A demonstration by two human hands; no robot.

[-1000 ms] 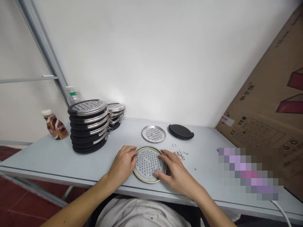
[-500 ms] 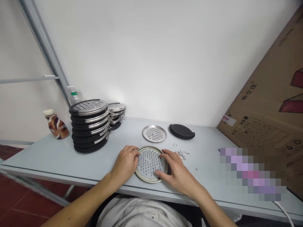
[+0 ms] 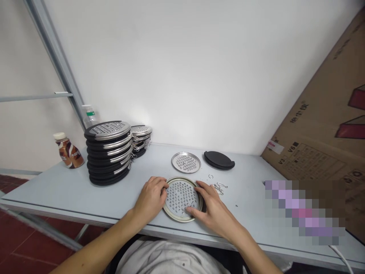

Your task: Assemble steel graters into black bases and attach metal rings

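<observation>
A round metal grater plate with a raised rim lies on the table close to its front edge. Fingers of my left hand are curled against the rim's left side. On the right side, the fingers of my right hand rest on the rim, with the thumb on the perforated face. Behind it lies a second grater plate, teeth upward. Farther right is a black round piece with small tabs. Metal wire hooks and a small ring lie beyond my right hand.
At left stands a tall stack of black-rimmed graters, with a smaller stack behind it. A brown-labelled bottle and a clear bottle are nearby. A large cardboard box leans at right, beside a blurred-out purple patch.
Hardly anything differs. The view has shifted very slightly; both hands stay on the rim of the grater plate.
</observation>
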